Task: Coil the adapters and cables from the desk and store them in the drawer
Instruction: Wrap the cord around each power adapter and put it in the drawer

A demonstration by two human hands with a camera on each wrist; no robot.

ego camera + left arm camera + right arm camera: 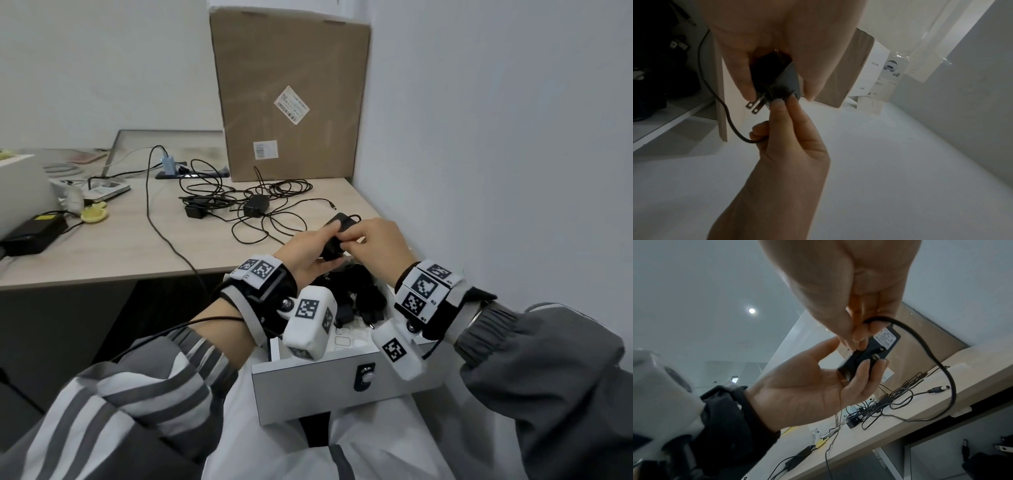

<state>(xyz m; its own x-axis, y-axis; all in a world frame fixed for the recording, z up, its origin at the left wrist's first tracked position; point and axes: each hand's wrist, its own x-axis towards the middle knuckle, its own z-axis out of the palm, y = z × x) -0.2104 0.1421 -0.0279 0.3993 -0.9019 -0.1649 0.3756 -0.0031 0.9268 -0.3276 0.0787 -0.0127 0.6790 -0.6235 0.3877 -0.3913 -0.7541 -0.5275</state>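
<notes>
From the head view, both hands meet above the open drawer (308, 387), just off the table's (113, 253) right front corner. The left hand (308, 251) has its grip wrapped around a black adapter (337, 228), while the right hand (376, 248) pinches at it from the other side. More adapters already sit in the drawer, and a loose tangle of cables (246, 202) still sprawls toward the table's back right corner.

Left wrist view now: the adapter's plug prongs (755, 106) stick out bare, and the right hand's fingertips (779, 104) nip the cable (725, 112) right where it wraps the body. The cable trails away past the table edge.

Right wrist view: here's the worry. The cable (941, 369) runs in a long slack arc down onto the table, and its barrel connector (939, 389) lies among the other cables. I'd judge a quick pull could snag that end in the tangle and drag the pile toward the edge. The pinch also looks slight, so the wrap may spring loose. The prongs could catch on what's in the drawer.
</notes>
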